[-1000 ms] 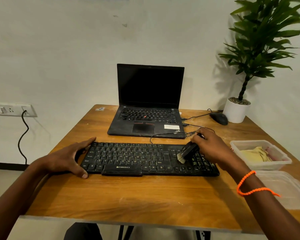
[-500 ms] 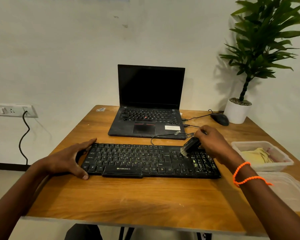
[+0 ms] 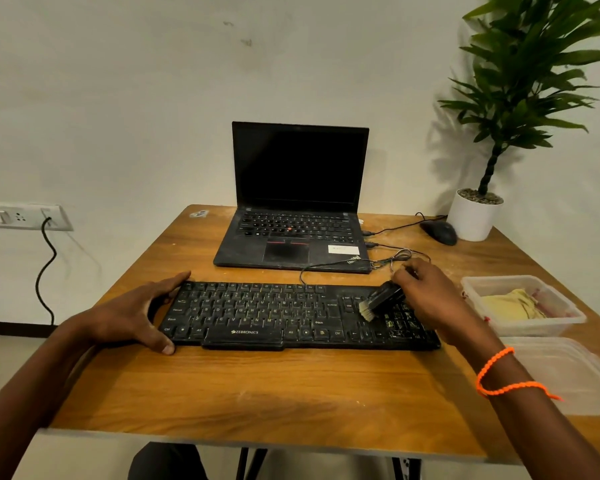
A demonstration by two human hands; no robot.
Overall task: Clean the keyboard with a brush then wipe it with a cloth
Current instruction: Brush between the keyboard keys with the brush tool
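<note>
Head view shows a black keyboard [image 3: 302, 315] lying flat near the front edge of the worktop [image 3: 257, 393], with the left hand [image 3: 136, 311] and the right hand [image 3: 426, 296] at its two ends. The left hand rests open against the keyboard's left end, thumb at the front edge, holding it steady. The right hand's grip is closed around a small black brush [image 3: 380, 299] — the pale bristles touch the keys between the main letters and the number pad.

Half a second ago the bristles were up at the back row of keys. Now they have come down toward the front, about where they were one second ago. So the hand looks to be sweeping back and forth over the same patch, and my guess is the brushing step is only partly done — most of the keys to the left have yet to get a sweep.

The yellow cloth [image 3: 513, 304] sits in a clear tub [image 3: 534, 327] near the worktop's right edge, just beside the keyboard. Nobody is touching it, so wiping has not begun.
</note>
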